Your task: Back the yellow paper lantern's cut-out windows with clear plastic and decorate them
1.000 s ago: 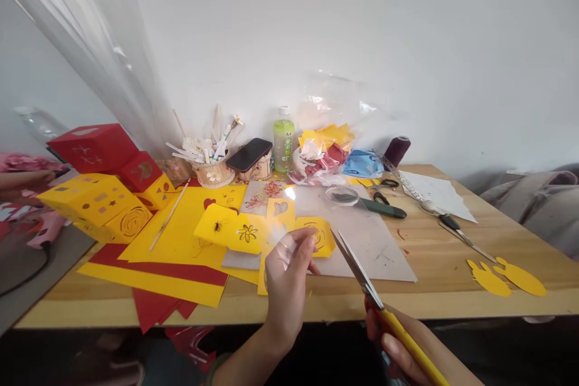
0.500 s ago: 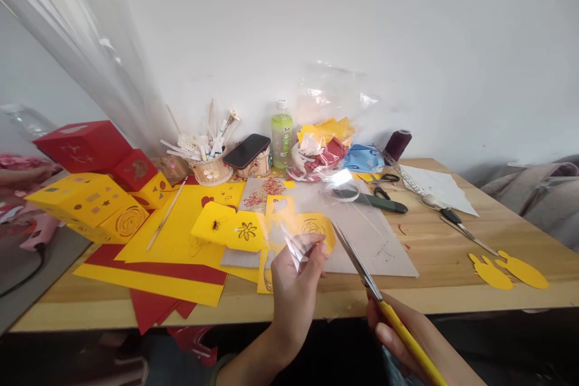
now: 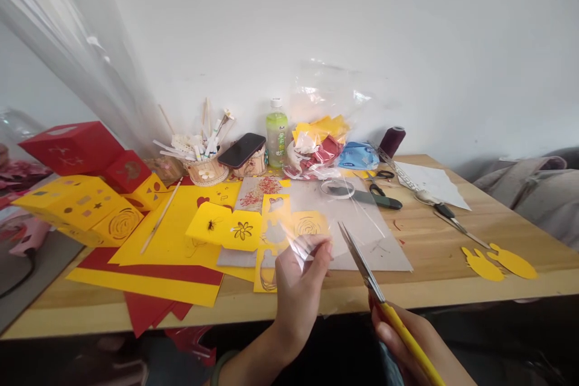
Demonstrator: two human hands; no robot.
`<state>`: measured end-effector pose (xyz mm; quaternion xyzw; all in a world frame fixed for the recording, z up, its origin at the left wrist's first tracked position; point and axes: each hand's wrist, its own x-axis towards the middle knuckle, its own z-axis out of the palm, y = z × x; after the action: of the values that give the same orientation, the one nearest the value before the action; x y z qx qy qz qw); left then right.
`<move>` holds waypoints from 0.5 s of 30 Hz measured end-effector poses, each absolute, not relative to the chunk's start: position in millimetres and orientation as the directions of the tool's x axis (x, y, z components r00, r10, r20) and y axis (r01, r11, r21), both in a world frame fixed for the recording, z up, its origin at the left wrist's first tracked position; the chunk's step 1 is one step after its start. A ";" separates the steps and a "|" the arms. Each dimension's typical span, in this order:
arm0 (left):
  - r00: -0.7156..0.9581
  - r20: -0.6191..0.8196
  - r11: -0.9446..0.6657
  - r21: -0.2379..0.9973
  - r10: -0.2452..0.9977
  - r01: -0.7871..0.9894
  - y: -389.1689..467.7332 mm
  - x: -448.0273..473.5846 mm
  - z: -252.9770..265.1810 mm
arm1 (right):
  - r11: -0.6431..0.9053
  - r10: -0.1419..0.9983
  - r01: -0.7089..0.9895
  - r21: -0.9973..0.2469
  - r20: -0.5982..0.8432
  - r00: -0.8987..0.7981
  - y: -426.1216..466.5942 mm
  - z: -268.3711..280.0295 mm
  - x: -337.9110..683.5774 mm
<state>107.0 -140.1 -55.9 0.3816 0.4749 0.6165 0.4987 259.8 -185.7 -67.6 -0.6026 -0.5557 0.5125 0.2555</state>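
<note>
There is one pair of yellow-handled scissors [image 3: 377, 292], one phone [image 3: 243, 150], one green bottle [image 3: 277, 136], one purple spool [image 3: 392, 142], and two red boxes [image 3: 75, 146].

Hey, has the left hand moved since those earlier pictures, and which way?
Yes. Judged against the green bottle, the left hand has shifted to the right, closer to the scissors.
</note>
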 end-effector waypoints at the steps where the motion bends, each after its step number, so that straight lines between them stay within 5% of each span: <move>1: -0.208 -0.005 -0.048 0.967 0.978 -0.252 -139.6 107.5 -56.2 | -0.272 0.923 0.399 -0.876 -0.355 -0.150 -186.8 -67.4 260.3; 6: -0.184 0.023 -0.073 0.961 0.983 -0.267 -138.1 109.0 -57.5 | -0.299 0.879 0.395 -0.869 -0.412 -0.240 -189.4 -68.1 264.8; 15: -0.096 -0.039 0.002 0.935 0.995 -0.354 -148.7 123.3 -53.9 | -0.229 0.956 0.346 -0.910 -0.277 -0.095 -189.8 -72.4 264.8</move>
<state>123.3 -148.7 -53.9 0.3707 0.4319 0.6013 0.5608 264.8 -189.8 -72.4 -0.6007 -0.5421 0.5037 0.3027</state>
